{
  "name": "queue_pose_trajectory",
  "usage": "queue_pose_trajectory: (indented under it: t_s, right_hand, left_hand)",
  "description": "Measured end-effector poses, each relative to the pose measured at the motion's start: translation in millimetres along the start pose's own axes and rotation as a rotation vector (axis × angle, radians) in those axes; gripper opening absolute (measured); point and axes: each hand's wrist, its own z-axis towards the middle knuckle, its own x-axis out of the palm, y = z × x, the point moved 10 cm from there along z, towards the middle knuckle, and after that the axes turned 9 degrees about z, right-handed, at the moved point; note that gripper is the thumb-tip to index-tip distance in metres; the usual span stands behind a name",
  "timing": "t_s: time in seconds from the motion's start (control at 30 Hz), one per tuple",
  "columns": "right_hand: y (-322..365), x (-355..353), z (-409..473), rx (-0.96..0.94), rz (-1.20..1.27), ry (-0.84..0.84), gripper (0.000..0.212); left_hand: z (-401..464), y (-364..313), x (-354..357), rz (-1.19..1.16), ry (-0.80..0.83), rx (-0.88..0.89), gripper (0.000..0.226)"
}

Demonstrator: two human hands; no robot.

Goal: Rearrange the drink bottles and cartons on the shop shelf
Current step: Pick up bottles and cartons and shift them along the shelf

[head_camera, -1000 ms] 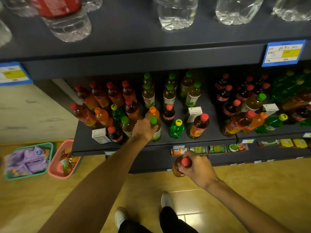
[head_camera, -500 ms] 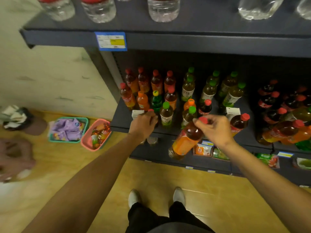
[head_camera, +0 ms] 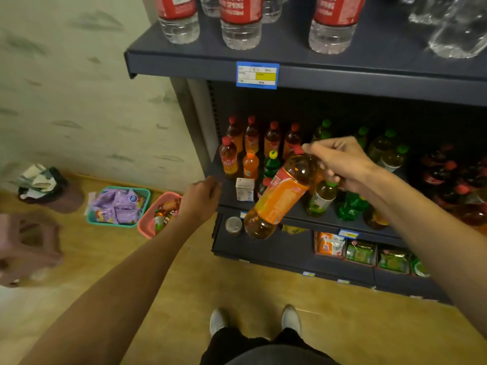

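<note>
My right hand (head_camera: 340, 162) grips the neck of an orange-labelled tea bottle (head_camera: 279, 196) with a red cap. The bottle hangs tilted in front of the middle shelf (head_camera: 224, 198), base toward me. My left hand (head_camera: 201, 197) hovers at the shelf's left front corner with fingers loosely curled and nothing in it. A small white carton (head_camera: 244, 189) stands just right of that hand. Behind it stand red-capped tea bottles (head_camera: 228, 160), an orange soda bottle (head_camera: 250, 164) and a green bottle with a yellow cap (head_camera: 271, 164). Green-capped tea bottles (head_camera: 321, 198) stand under my right hand.
Water bottles (head_camera: 241, 25) line the top shelf above a blue price tag (head_camera: 257, 75). Dark cola bottles (head_camera: 437, 175) fill the right. A jar (head_camera: 233, 225) and snack packets (head_camera: 361, 252) sit on the lower shelf. On the floor are a teal basket (head_camera: 118, 206), a pink basket (head_camera: 158, 214) and a stool (head_camera: 29, 243).
My right hand has lifted the tea bottle from below the shelf up in front of it. My left hand has let go of the shelf bottles and drawn back to the left corner.
</note>
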Motion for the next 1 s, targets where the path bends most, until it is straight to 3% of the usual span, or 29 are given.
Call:
queue_pose_trajectory:
  t_s: [0.17,0.33,0.57,0.73,0.9,1.0]
  right_hand:
    - [42,48,-11,-0.328,-0.199,0.177,0.007]
    - [42,93,0,-0.407,-0.522,0.312,0.016]
    - [40,153,28,-0.426,-0.794,0.294,0.023]
    - [16,198,57,-0.480,-0.838,0.308,0.015]
    - [-30,228,99,-0.438,-0.826,0.158,0.030]
    - [-49,246,120,-0.451,-0.821,0.126,0.023]
  left_hand:
    - [0,22,-11,-0.014,-0.011,0.010,0.025]
    - [8,46,-16,-0.070,0.018,-0.005,0.023]
    - [16,75,-11,-0.130,0.043,-0.002,0.020]
    - [10,93,-3,-0.228,0.010,-0.005,0.019]
    - [8,114,3,-0.340,-0.008,-0.068,0.017]
    - [12,132,7,-0.396,-0.010,-0.124,0.016]
